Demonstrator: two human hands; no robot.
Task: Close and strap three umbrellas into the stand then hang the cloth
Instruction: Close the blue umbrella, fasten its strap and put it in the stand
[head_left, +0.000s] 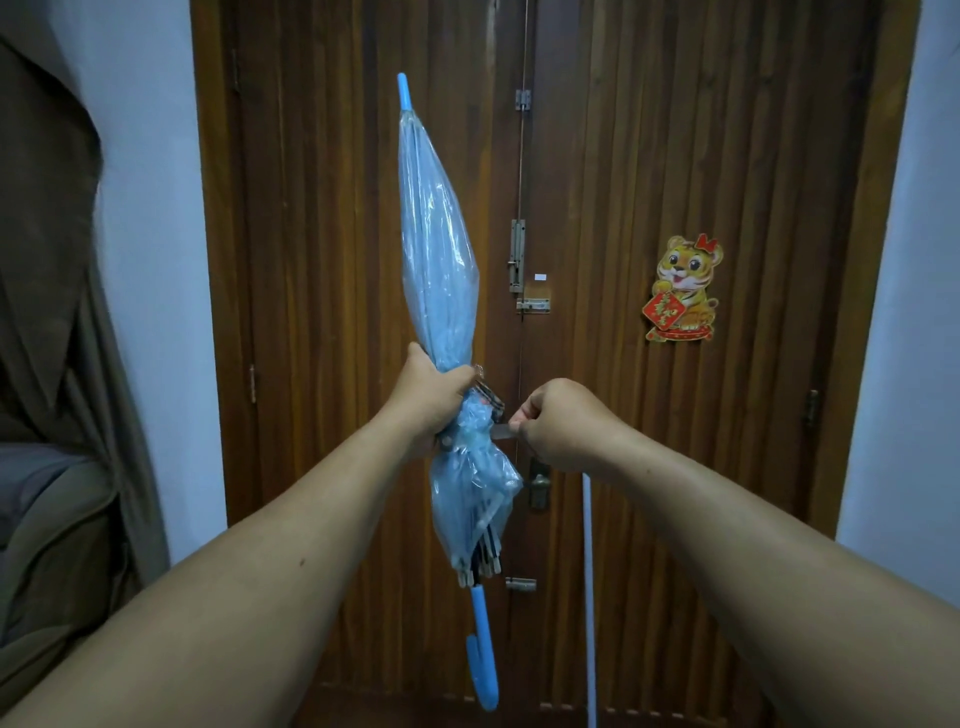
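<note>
The blue umbrella (439, 249) is closed and held nearly upright in mid-air in front of the wooden door (332, 312), its tip up and its hooked blue handle (480, 654) hanging at the bottom; the clear blue canopy is gathered into a long bundle, loosely bunched below the grip, with the rib ends showing just above the handle. The left hand (431, 395) is wrapped round the canopy at its narrowed waist, fingers curled about it; just beside it the right hand (563, 421) pinches the end of the thin clear strap (503, 431), which runs taut from the umbrella's waist to the fingertips (the strap's fastening cannot be made out). Both forearms reach in from the lower corners of the view. Behind the umbrella the door carries several metal bolts (517, 257) along its centre seam and a lever handle (540, 486) low down; a tiger sticker (683, 288) sits on its right leaf, well apart from the hands. A pale thin pole (589, 597) stands against the door below the right wrist; a brown curtain (47, 234) hangs at the left edge above a grey-brown sofa (52, 519).
</note>
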